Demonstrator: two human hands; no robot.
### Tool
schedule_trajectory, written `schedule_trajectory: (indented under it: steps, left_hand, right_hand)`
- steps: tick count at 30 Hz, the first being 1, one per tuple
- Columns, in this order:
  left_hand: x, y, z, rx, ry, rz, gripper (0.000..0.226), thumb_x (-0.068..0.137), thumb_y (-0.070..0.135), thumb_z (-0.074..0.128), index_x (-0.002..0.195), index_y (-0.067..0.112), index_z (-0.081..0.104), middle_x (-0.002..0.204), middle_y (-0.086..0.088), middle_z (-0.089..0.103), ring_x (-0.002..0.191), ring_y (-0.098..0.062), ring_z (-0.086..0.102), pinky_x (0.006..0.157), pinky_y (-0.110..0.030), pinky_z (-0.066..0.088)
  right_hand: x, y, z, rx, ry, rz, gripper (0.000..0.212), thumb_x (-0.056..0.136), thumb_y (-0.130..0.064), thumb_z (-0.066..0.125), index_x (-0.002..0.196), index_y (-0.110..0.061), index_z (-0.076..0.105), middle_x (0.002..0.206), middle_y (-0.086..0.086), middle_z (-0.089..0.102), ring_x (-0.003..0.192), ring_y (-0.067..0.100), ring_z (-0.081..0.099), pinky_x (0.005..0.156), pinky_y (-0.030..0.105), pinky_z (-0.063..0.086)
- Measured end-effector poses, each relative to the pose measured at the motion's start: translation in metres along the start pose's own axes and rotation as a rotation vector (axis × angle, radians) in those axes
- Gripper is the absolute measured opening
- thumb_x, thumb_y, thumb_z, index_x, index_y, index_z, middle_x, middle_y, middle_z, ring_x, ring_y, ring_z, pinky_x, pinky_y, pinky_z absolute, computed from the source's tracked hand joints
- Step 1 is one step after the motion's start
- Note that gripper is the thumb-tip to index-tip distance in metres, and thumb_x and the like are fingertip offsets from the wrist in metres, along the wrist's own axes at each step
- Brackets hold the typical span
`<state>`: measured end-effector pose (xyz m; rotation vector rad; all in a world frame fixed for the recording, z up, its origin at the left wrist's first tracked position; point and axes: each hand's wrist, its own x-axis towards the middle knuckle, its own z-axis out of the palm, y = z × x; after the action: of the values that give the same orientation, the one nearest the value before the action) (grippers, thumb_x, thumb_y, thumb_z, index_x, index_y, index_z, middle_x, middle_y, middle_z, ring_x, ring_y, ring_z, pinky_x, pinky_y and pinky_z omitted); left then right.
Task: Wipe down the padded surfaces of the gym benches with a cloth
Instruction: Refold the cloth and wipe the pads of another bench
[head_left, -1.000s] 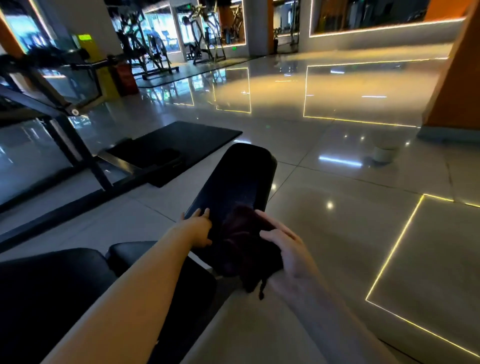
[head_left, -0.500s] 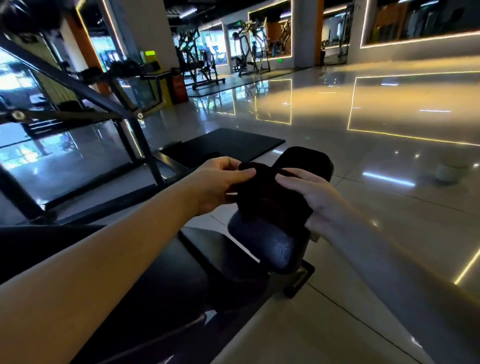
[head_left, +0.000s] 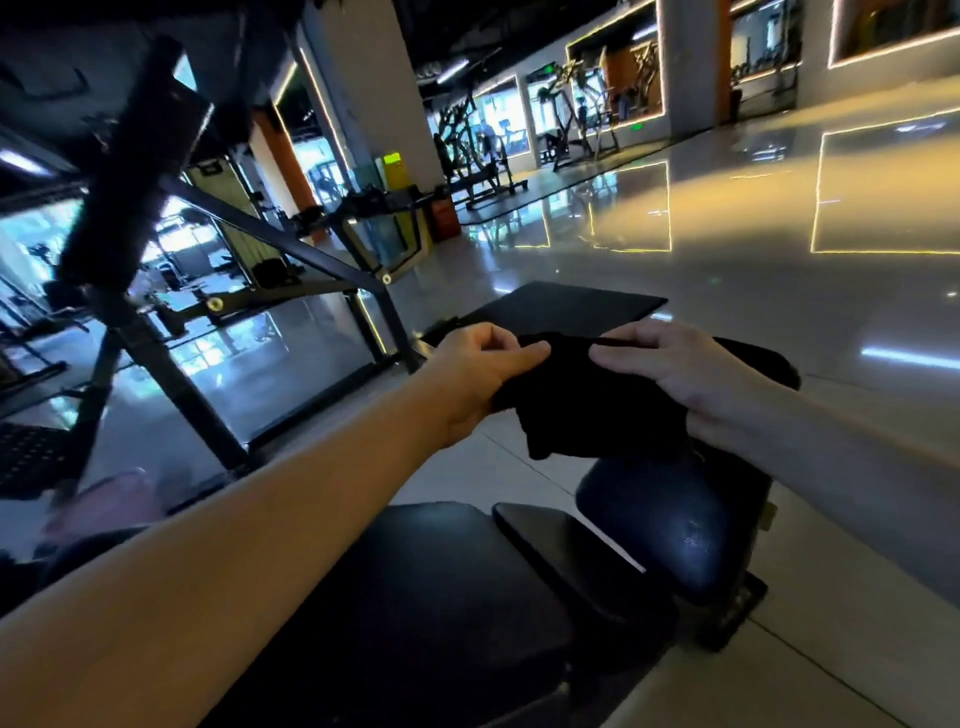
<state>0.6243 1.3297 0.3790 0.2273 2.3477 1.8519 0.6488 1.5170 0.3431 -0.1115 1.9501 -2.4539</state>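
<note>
A dark cloth (head_left: 597, 405) hangs stretched between both my hands, held in the air above the bench. My left hand (head_left: 483, 374) pinches its left edge with closed fingers. My right hand (head_left: 680, 369) grips its right edge. Below the cloth sits the rounded black padded end (head_left: 675, 525) of the gym bench. The wide black seat pad (head_left: 431, 587) lies nearer to me at the bottom centre. The far part of the bench pad is hidden behind the cloth and my right hand.
A black steel machine frame (head_left: 171, 312) rises at the left, with a slanted bar at upper left. A black floor mat (head_left: 576, 306) lies beyond the bench. Glossy tiled floor (head_left: 779, 291) spreads to the right. Other exercise machines (head_left: 478, 156) stand far back.
The cloth went from lying on the bench pad under my right hand to being lifted off and held stretched between both hands. The view has tilted up and leftward.
</note>
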Motion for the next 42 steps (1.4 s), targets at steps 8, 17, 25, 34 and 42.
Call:
schedule_trajectory:
  steps: [8, 17, 25, 34, 42]
  left_hand:
    - [0.006, 0.017, -0.030, -0.154, 0.153, 0.007, 0.027, 0.077, 0.002, 0.075, 0.076, 0.013, 0.051, 0.089, -0.010, 0.063, 0.088, -0.022, 0.067, 0.077, -0.034, 0.057]
    - [-0.018, 0.060, -0.054, -0.113, 0.022, -0.117, 0.020, 0.071, 0.025, 0.066, 0.081, 0.009, 0.062, 0.083, -0.007, 0.070, 0.081, -0.018, 0.068, 0.066, -0.029, 0.058]
    - [-0.033, 0.128, -0.031, -0.128, -0.111, -0.106, 0.029, 0.092, -0.002, 0.046, 0.118, -0.002, 0.059, 0.104, -0.013, 0.069, 0.095, -0.021, 0.069, 0.082, -0.032, 0.059]
    - [-0.071, 0.237, 0.009, -0.086, -0.359, -0.062, 0.019, 0.068, 0.016, 0.067, 0.086, 0.013, 0.063, 0.086, 0.002, 0.073, 0.088, -0.011, 0.072, 0.069, -0.022, 0.057]
    - [-0.079, 0.348, 0.046, -0.120, -0.542, 0.087, 0.044, 0.058, 0.021, 0.068, 0.101, 0.023, 0.061, 0.087, 0.000, 0.073, 0.081, -0.015, 0.072, 0.059, -0.021, 0.055]
  right_hand:
    - [0.025, -0.026, 0.022, -0.052, -0.229, 0.023, 0.059, 0.055, 0.000, 0.080, 0.110, -0.010, 0.058, 0.102, 0.013, 0.064, 0.071, 0.015, 0.069, 0.056, 0.025, 0.054]
    - [0.015, -0.054, 0.029, -0.234, -0.255, -0.165, 0.032, 0.069, -0.001, 0.078, 0.091, -0.017, 0.062, 0.083, -0.001, 0.067, 0.069, 0.010, 0.065, 0.057, 0.018, 0.051]
    - [-0.020, -0.108, 0.009, -0.087, -0.085, -0.150, 0.034, 0.058, -0.014, 0.077, 0.090, -0.013, 0.067, 0.086, 0.007, 0.068, 0.072, 0.013, 0.066, 0.062, 0.020, 0.054]
    - [-0.097, -0.226, -0.020, -0.212, 0.010, -0.144, 0.027, 0.067, -0.005, 0.082, 0.083, -0.021, 0.068, 0.079, 0.001, 0.063, 0.072, 0.011, 0.061, 0.066, 0.020, 0.050]
    - [-0.130, -0.346, -0.059, -0.293, 0.033, -0.127, 0.037, 0.061, -0.017, 0.087, 0.090, -0.019, 0.065, 0.084, 0.008, 0.073, 0.072, 0.021, 0.069, 0.065, 0.033, 0.056]
